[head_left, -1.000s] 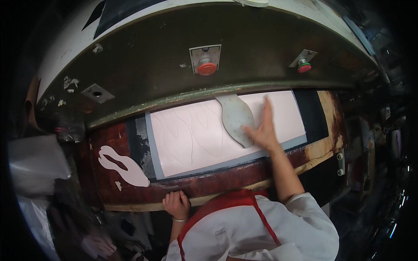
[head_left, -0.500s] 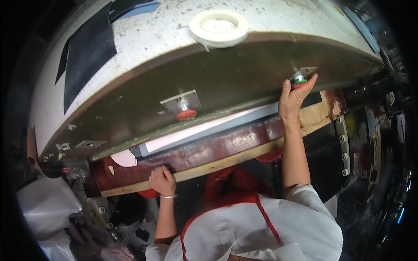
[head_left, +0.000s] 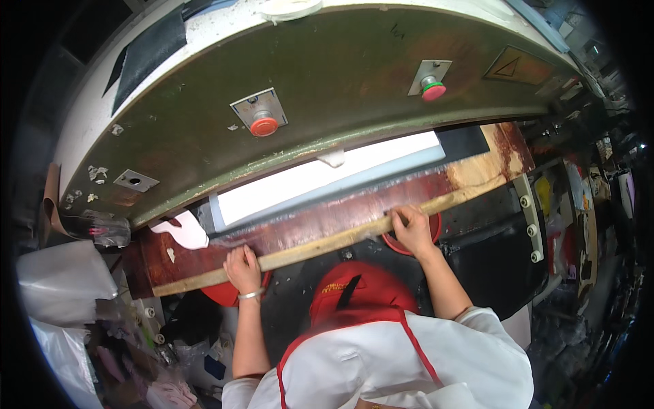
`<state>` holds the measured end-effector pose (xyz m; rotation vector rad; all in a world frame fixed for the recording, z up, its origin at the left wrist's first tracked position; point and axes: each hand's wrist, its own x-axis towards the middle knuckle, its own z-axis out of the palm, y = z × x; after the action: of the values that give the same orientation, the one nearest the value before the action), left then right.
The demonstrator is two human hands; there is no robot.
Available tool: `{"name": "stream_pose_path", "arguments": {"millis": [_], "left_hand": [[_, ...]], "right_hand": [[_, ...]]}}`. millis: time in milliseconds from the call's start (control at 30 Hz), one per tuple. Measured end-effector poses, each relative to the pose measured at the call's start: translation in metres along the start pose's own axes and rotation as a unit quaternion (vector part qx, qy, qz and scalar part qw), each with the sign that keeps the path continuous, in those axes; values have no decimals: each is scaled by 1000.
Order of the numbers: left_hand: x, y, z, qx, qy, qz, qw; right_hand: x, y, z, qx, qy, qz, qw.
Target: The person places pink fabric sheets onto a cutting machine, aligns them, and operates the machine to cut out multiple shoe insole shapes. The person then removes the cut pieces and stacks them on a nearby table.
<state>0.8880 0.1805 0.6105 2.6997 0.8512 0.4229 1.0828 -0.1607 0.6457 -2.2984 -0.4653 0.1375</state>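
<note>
My left hand (head_left: pixel 244 268) is closed, its fingers curled over the pale wooden front edge (head_left: pixel 320 243) of a worn red-brown bench. My right hand (head_left: pixel 412 230) lies farther right on the same edge, fingers bent round it and thumb side up. Behind the edge, under the green machine front (head_left: pixel 354 75), a white sheet (head_left: pixel 272 194) lies on a light blue layer (head_left: pixel 327 184). To its left is a pale pink cut piece (head_left: pixel 187 228) with a rounded outline. A small white tab (head_left: pixel 332 158) shows at the machine's lower rim.
Two push buttons, a red one (head_left: pixel 264 125) and a pink-red one with a green ring (head_left: pixel 433 89), stick out of the machine front. A tape roll (head_left: pixel 291 8) lies on top. Clear plastic bags (head_left: pixel 65 279) crowd the left; red rounded objects (head_left: pixel 436 228) sit below the bench.
My right hand has come down from the green-ringed button to the wooden edge. My left hand stays on that edge. The view has shifted, showing more of the machine front and white sheet.
</note>
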Motion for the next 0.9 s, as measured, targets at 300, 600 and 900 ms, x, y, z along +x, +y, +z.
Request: {"name": "stream_pose_path", "arguments": {"millis": [300,600,900], "left_hand": [[-92,2,-41,2,-23,24,999],[-184,-9,-72,-5,-76,66,995],[-237,-23,-71,-31,-130,59,989]], "right_hand": [[35,-55,31,-20,54,-64,996],[-50,-76,56,-27,58,-19,998],[-92,-36,-16,-88,83,34,992]]}}
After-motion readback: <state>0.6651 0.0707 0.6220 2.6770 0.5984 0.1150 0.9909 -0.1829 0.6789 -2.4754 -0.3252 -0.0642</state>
